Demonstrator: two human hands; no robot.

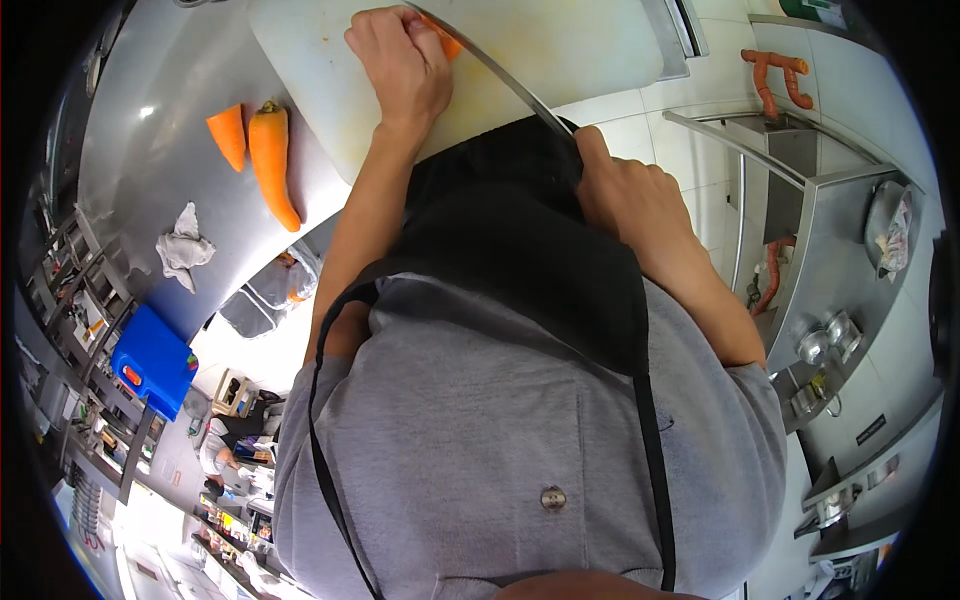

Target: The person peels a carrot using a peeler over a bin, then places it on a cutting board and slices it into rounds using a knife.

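My left hand (401,60) is closed over a piece of carrot (448,43) on a white cutting board (540,52), with the fingers curled and much of the carrot hidden beneath them. In my right hand (626,184) is the handle of a long knife (517,86). Its blade reaches across the board's near edge, and its tip end lies alongside the carrot piece by my left fingers. To the left of the board, on the steel counter, lie a whole peeled carrot (271,165) and a shorter cut carrot piece (229,135).
A crumpled white cloth (184,247) lies on the steel counter (150,180). Below its edge hangs a plastic-lined bin (262,300). A blue plastic container (154,360) stands at left. Farther back is another person (221,446). At right, a steel table (832,247) carries metal bowls (812,346).
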